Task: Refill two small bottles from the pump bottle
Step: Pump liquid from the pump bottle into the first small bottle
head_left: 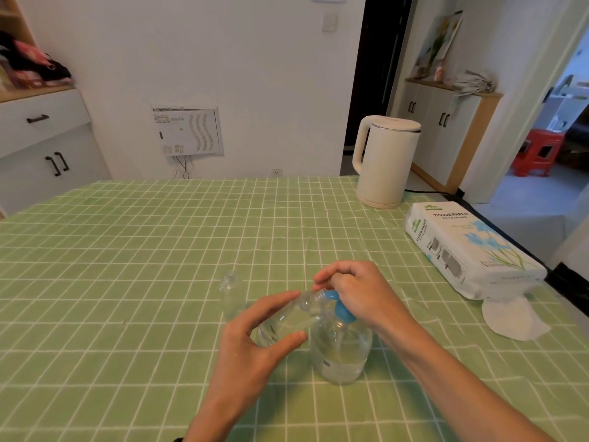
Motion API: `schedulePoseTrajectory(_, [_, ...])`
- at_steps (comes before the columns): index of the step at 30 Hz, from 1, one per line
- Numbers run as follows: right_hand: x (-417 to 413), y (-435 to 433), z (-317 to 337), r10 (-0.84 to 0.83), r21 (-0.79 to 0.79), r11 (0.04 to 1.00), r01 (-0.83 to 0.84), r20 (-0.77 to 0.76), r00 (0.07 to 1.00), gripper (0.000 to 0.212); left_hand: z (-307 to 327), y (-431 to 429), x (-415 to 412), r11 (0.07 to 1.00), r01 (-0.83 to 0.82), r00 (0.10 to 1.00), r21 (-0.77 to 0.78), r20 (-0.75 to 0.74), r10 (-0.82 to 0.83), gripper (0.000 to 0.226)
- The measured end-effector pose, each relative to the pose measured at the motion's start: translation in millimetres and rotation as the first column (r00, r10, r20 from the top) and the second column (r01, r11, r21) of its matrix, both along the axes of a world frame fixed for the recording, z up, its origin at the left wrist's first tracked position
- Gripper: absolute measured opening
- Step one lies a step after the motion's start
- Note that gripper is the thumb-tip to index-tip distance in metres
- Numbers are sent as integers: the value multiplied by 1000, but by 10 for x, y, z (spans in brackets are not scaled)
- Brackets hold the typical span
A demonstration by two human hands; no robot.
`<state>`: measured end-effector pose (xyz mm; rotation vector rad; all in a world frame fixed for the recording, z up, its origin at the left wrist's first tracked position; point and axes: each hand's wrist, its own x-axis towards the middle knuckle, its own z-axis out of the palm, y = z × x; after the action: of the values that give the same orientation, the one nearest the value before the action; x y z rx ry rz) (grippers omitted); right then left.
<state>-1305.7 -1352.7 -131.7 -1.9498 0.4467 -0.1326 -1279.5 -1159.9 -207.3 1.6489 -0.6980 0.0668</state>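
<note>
My left hand (255,341) pinches a small clear plastic bottle (287,317), tilted, its neck at the blue pump head (343,310), which my right hand (358,298) grips with curled fingers. Clear liquid shows in the round clear pump bottle (341,354) at table centre. A second small clear bottle (230,295) stands at its ten o'clock.

Just left of the pump bottle (341,355), the left hand (251,342) grips a tilted small bottle (287,320) between thumb and fingers; the right hand (357,295) curls over the pump bottle's top.

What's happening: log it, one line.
left hand holds small clear plastic bottle tilted, mouth at nozzle | right hand grips blue pump head of clear pump bottle | second small bottle upright
</note>
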Motion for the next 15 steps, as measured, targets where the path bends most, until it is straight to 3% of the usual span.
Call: schedulePoseTrajectory(15, [-9, -24, 54, -11, -29, 1000, 11, 12, 1000, 39, -11, -8, 22, 1000, 9, 1000, -12, -12, -9, 53])
